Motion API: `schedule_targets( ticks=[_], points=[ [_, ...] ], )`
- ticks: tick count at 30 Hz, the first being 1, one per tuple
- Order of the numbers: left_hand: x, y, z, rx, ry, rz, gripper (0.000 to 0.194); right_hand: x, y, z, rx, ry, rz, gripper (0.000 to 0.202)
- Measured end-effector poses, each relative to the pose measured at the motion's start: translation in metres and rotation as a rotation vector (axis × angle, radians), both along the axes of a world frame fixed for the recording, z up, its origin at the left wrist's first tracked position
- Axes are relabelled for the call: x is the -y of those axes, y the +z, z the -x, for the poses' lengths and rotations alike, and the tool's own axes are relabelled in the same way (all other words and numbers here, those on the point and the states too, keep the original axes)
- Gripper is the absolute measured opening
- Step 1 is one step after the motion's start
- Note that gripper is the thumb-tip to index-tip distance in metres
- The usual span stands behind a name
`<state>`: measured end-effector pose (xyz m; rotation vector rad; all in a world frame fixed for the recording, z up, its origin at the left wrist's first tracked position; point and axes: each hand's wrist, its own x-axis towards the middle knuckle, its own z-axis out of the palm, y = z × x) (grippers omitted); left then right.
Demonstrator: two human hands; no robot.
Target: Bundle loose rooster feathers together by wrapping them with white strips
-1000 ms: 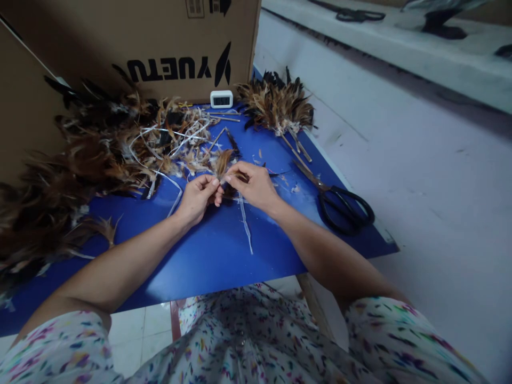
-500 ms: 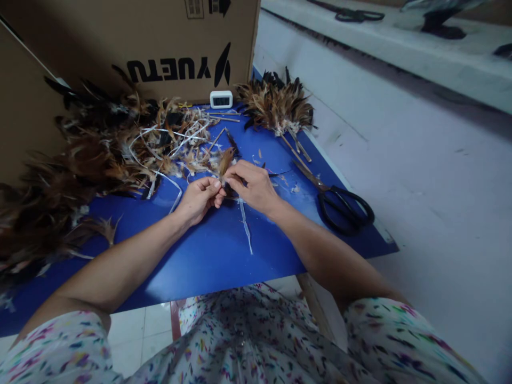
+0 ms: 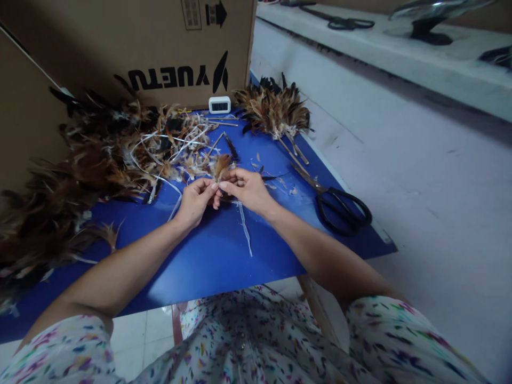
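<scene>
Over the middle of the blue table, my left hand [image 3: 197, 201] pinches the base of a small brown feather tuft [image 3: 221, 165]. My right hand [image 3: 248, 190] closes on the same base from the other side, its thumb meeting my left thumb. The feather tips point up and away from me. A thin white strip [image 3: 245, 226] trails from beneath my right hand toward the front edge. Left of the hands, a large heap of brown and black feathers [image 3: 96, 154] lies with a white ribbon [image 3: 138, 154] looped over it.
Black-handled scissors [image 3: 342, 209] lie on the blue table [image 3: 208, 261] at the right. Behind them is a bundle of feathers on sticks [image 3: 276, 109]. A small white clock [image 3: 220, 105] stands before a cardboard box [image 3: 160, 37]. A ledge [image 3: 384, 40] holds another pair of scissors [image 3: 348, 23].
My right thumb has moved left against my left thumb, and the tuft has shifted slightly left and stands more upright. The view has shifted slightly.
</scene>
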<state>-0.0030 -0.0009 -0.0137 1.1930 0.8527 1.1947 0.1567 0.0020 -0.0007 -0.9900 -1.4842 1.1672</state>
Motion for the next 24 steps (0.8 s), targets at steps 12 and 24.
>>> schedule_targets(
  ticks=[12, 24],
  points=[
    [0.0052, -0.0006, 0.0025, -0.201, -0.011, -0.145, 0.034, 0.0043, 0.0028, 0.0085, -0.158, -0.027, 0.12, 0.037],
    [0.0042, 0.0054, 0.0022, 0.059, -0.258, 0.211, 0.036, 0.0026, -0.0004, 0.0036, -0.127, -0.022, -0.04, 0.034]
  ],
)
